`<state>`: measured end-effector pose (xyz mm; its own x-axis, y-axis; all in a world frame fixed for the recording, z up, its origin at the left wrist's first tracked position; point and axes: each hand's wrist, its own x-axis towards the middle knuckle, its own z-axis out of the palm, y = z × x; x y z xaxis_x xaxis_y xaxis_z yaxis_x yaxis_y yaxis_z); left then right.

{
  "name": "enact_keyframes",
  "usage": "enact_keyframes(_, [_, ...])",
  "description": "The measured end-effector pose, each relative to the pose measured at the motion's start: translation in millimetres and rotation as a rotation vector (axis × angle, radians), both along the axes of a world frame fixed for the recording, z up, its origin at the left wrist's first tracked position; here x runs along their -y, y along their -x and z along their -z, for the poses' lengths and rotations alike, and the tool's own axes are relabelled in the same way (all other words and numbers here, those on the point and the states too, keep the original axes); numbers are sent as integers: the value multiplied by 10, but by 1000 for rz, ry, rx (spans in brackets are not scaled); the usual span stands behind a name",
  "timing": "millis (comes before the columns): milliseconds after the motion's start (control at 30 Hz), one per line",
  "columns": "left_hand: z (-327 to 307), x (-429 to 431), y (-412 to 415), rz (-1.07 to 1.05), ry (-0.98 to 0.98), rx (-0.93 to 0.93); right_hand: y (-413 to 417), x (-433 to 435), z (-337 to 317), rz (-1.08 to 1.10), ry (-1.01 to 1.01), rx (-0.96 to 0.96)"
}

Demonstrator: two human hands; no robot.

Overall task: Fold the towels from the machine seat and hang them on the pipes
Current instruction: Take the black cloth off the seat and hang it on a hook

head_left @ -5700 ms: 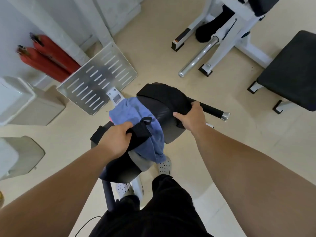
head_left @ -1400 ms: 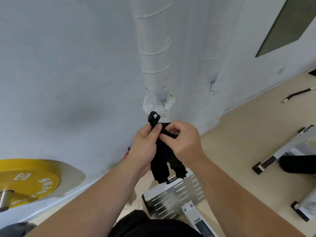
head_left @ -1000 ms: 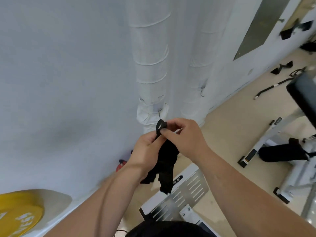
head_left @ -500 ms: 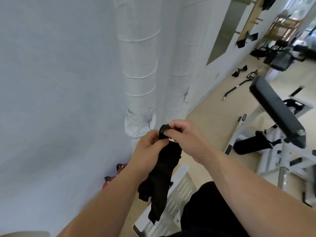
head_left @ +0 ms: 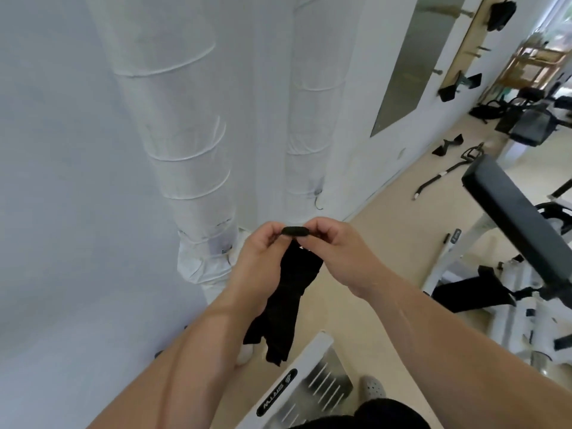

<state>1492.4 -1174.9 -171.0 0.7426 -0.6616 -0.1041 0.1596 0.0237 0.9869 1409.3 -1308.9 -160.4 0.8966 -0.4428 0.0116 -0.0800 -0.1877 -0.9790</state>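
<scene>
Wrapped pipes (head_left: pixel 185 150) behind; left hand (head_left: pixel 260 258), right hand (head_left: pixel 337 252) pinch black towel (head_left: pixel 291 292).

White wall (head_left: pixel 62 181), beige floor (head_left: pixel 402 243), black padded bench (head_left: pixel 510 218) at right.

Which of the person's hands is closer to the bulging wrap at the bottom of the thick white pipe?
Left. The left hand sits just right of the bulging wrap; the right hand is farther right, beyond the black cloth both pinch.

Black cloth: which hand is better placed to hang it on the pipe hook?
Likely the right hand: both hands pinch the black cloth by its loop, but the hook sits just above that hand's fingertips; the left hand is farther.
</scene>
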Motion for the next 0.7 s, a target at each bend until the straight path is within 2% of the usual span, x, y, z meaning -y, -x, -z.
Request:
enact_keyframes(233, [392,1125,108,-38,50,-349,64,1208,512,-139,-226,-121])
enact_keyframes(333, [531,1501,53,-52,-88,-250,7,1581,675,-157,-241,-144])
enact_keyframes(433, [679,1827,-76,-62,-217,-134,-164,1942,858,-175,-167,-160])
enact_keyframes(567, [940,2121,-271,-115,-274,-42,-436,2320,1135,-214,-54,-168])
enact_keyframes(700, [1213,2340,-409,-222,-284,-51,-710,2575,1397,-263,60,-166])
